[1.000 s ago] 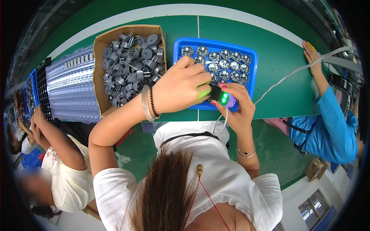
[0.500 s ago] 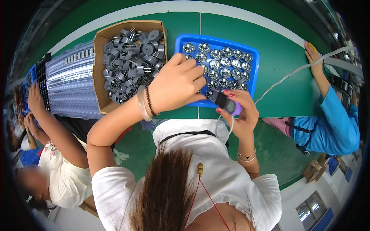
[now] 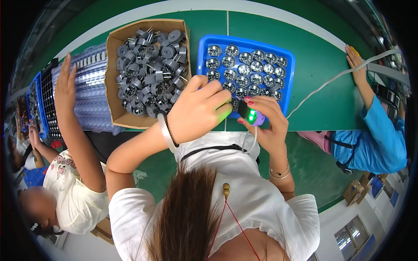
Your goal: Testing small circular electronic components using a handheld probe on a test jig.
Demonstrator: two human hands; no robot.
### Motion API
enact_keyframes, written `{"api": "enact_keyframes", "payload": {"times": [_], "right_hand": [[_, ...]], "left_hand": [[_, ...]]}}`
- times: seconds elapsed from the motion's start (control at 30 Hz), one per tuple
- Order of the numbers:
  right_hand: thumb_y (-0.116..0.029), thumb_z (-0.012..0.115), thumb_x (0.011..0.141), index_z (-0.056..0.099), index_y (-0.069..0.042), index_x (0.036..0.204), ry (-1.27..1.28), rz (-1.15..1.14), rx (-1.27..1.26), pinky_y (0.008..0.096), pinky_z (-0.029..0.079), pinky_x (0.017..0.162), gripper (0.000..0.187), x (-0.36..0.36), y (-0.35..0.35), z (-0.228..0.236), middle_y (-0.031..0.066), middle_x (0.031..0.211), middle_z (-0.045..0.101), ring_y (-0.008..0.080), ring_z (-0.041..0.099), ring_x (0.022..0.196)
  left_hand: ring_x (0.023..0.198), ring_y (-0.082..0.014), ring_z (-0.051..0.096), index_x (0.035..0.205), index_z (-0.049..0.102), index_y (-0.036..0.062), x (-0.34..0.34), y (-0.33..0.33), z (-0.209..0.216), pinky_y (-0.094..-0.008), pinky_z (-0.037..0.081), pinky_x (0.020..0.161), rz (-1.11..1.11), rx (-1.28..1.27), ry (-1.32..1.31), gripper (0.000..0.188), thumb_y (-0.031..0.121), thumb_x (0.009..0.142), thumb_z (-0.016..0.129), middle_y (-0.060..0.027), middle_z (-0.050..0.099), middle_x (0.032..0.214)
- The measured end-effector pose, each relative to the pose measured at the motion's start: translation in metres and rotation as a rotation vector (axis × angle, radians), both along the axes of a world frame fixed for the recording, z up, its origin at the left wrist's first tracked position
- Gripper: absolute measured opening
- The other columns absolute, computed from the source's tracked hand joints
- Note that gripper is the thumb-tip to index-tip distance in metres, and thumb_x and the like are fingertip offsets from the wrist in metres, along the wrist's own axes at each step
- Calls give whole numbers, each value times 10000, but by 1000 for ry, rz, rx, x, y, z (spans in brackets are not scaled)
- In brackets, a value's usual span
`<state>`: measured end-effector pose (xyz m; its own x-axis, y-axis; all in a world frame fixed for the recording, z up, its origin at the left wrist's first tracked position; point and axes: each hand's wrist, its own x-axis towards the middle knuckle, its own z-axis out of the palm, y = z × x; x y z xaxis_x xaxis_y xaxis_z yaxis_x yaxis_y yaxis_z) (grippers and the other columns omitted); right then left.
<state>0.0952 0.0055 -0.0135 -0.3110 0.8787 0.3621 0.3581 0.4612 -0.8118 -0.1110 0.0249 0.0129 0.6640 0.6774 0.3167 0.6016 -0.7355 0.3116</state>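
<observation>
My right hand (image 3: 271, 124) grips a small black-and-purple corded device (image 3: 254, 116), whose green lights are lit. It is over the near edge of a blue tray (image 3: 290, 87) that holds rows of round circuit boards (image 3: 244, 69) with shiny faces. My left hand (image 3: 198, 111) is curled closed beside the device, at the tray's near left corner. Green light falls on its knuckles. Whatever its fingertips may hold is hidden behind the hand.
Left of the tray stands a cardboard box (image 3: 114, 115) heaped with grey round pronged parts (image 3: 150, 78). Clear plastic blister trays (image 3: 91, 93) lie beyond it. A co-worker's arm (image 3: 72, 104) reaches over them. A white cable (image 3: 331, 80) crosses the green table; another person's hand (image 3: 356, 65) rests at right.
Green lights have come on in the device, which now sits slightly higher and more upright. My left hand has shifted slightly. The co-worker at left has raised an arm over the blister trays.
</observation>
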Motion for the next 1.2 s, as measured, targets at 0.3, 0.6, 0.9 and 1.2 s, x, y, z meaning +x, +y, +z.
{"api": "enact_keyframes", "payload": {"times": [0.3,0.6,0.9,1.2], "right_hand": [[-68,816,646,542,-22,1077,148,-75,8,372,457,867,513,22,8,1,162,1031,634,276,589,980],[-36,819,610,571,-33,1045,73,54,22,368,468,840,501,5,20,12,149,1019,642,276,603,957],[-36,820,593,607,-35,1002,38,97,-24,354,489,797,461,-9,28,21,118,987,658,262,619,911],[-40,815,602,619,-31,986,3,183,-33,356,493,786,432,-14,29,21,120,976,656,272,618,903]], "left_hand": [[842,-176,490,689,618,91,-4,-6,-7,-348,364,806,104,-63,120,103,184,647,633,-2,499,764],[953,-190,501,681,649,106,-9,-7,3,-405,319,842,295,-134,155,143,198,616,737,9,535,813],[916,-188,513,644,583,93,-11,-8,13,-396,343,832,334,-57,110,82,134,617,650,-10,523,787],[959,-170,516,758,605,105,-8,-9,27,-393,323,847,267,-60,-16,132,156,637,624,7,515,831]]}}
